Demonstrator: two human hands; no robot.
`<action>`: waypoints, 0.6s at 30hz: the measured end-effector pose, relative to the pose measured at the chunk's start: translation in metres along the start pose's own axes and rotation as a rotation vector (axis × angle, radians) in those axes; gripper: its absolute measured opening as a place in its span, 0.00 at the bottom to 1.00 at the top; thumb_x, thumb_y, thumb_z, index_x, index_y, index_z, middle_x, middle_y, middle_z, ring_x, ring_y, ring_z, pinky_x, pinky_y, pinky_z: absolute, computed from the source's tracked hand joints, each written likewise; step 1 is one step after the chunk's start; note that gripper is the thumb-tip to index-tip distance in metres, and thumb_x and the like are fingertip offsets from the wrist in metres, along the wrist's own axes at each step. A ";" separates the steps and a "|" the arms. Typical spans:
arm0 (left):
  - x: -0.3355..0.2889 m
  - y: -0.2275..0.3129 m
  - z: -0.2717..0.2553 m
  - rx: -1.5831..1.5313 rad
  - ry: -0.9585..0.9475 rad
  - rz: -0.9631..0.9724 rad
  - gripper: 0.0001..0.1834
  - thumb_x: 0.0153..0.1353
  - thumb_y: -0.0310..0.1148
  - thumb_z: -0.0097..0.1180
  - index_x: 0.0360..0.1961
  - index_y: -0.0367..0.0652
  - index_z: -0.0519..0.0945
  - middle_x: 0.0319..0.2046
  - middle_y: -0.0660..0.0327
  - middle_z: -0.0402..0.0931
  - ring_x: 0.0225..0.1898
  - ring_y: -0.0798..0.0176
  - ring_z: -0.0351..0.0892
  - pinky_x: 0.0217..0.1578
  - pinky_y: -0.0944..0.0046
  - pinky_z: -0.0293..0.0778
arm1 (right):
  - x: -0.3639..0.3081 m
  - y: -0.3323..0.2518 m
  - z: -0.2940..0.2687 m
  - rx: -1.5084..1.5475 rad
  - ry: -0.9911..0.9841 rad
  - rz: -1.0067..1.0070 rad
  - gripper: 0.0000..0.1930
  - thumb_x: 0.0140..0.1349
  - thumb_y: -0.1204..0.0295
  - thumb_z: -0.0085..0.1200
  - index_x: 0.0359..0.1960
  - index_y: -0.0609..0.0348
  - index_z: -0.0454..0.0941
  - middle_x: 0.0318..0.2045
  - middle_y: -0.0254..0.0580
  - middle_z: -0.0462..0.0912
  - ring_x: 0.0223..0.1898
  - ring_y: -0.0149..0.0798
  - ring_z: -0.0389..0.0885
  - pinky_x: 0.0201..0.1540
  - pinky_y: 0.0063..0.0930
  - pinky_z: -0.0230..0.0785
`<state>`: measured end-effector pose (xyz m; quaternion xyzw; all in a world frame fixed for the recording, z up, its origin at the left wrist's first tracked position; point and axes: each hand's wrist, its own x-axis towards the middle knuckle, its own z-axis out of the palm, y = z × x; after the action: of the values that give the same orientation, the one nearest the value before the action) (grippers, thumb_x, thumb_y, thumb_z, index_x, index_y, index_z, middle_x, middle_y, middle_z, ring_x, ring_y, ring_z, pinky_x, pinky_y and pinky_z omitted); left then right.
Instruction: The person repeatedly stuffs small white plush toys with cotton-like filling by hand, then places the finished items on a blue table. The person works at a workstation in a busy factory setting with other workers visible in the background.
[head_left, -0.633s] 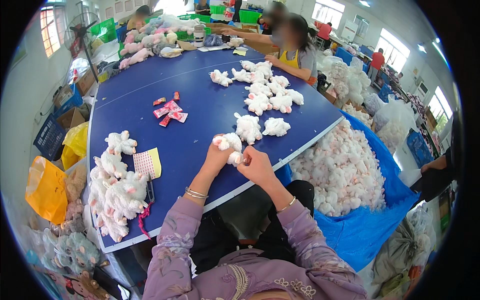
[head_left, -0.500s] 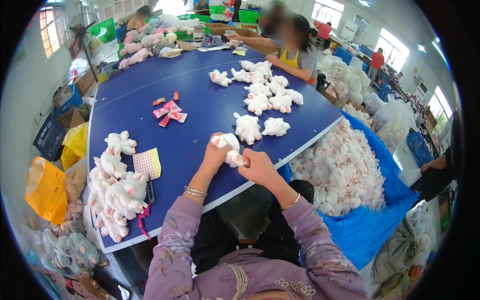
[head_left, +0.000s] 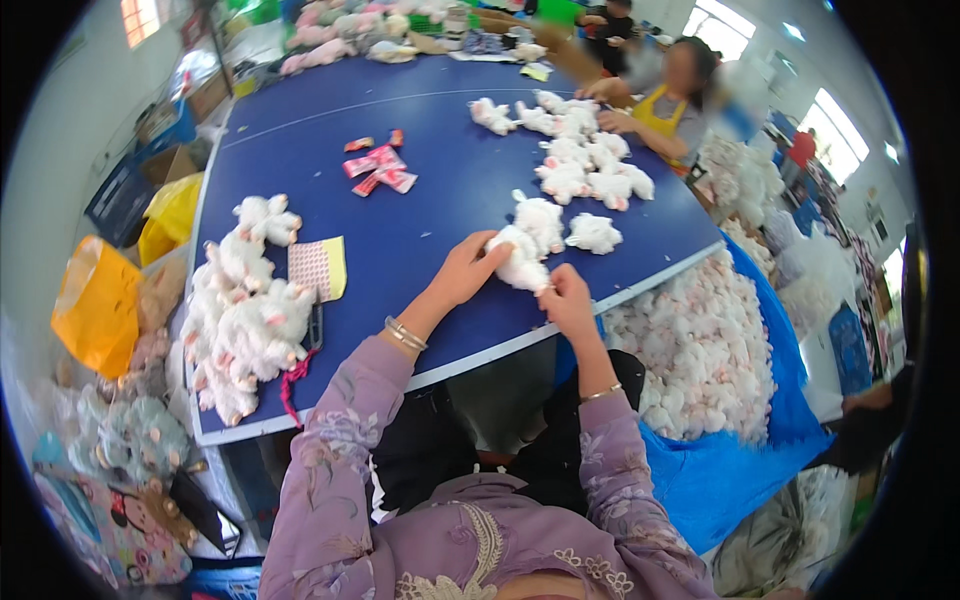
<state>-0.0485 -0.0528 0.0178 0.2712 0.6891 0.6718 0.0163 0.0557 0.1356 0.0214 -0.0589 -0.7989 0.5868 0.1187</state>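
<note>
orange plastic shows far left: a bag beside the blue table. on the table's left side lies a heap of plush toys, with a patterned sheet and a dark hand tool just right of it, and small red and pink packets farther back. next comes the left hand, curled around one white plush toy, thumb on top; that toy is near the table's front edge, between both hands. at its lower right end the right hand has thumb and fingertips pinched together; i cannot tell whether on fur or something finer. the step looks like close finger work on that end; the next move seems to call for a firm left hold and a small, careful right-hand tug or tuck. farthest right, a blue sack holds more toys.
</note>
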 end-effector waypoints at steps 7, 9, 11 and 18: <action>0.060 -0.016 -0.091 0.956 0.339 0.259 0.25 0.60 0.42 0.54 0.56 0.42 0.73 0.56 0.50 0.69 0.58 0.49 0.67 0.55 0.53 0.66 | -0.008 0.009 0.009 -0.057 0.035 -0.185 0.12 0.56 0.81 0.57 0.30 0.56 0.64 0.20 0.26 0.64 0.22 0.18 0.61 0.22 0.17 0.54; 0.068 -0.029 -0.115 1.225 0.319 0.016 0.32 0.60 0.49 0.51 0.63 0.47 0.67 0.67 0.51 0.56 0.67 0.44 0.54 0.61 0.42 0.57 | -0.009 0.011 0.011 -0.039 0.059 -0.197 0.12 0.56 0.81 0.57 0.30 0.57 0.64 0.20 0.26 0.64 0.21 0.18 0.61 0.22 0.17 0.53; 0.063 -0.043 -0.116 1.285 0.280 -0.063 0.31 0.61 0.51 0.49 0.63 0.48 0.68 0.68 0.52 0.56 0.67 0.45 0.55 0.62 0.42 0.56 | -0.010 0.016 0.011 -0.028 0.091 -0.224 0.12 0.56 0.82 0.56 0.30 0.57 0.64 0.20 0.26 0.64 0.21 0.18 0.61 0.22 0.17 0.53; 0.036 -0.024 -0.094 1.205 0.153 -0.120 0.28 0.59 0.50 0.52 0.56 0.46 0.74 0.63 0.52 0.62 0.62 0.48 0.60 0.58 0.45 0.58 | -0.014 0.011 0.011 -0.070 0.109 -0.185 0.10 0.55 0.84 0.53 0.31 0.57 0.64 0.21 0.26 0.65 0.21 0.17 0.61 0.21 0.15 0.52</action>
<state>-0.1241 -0.1237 0.0170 0.1444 0.9613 0.1793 -0.1517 0.0660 0.1252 0.0062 -0.0207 -0.8131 0.5412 0.2133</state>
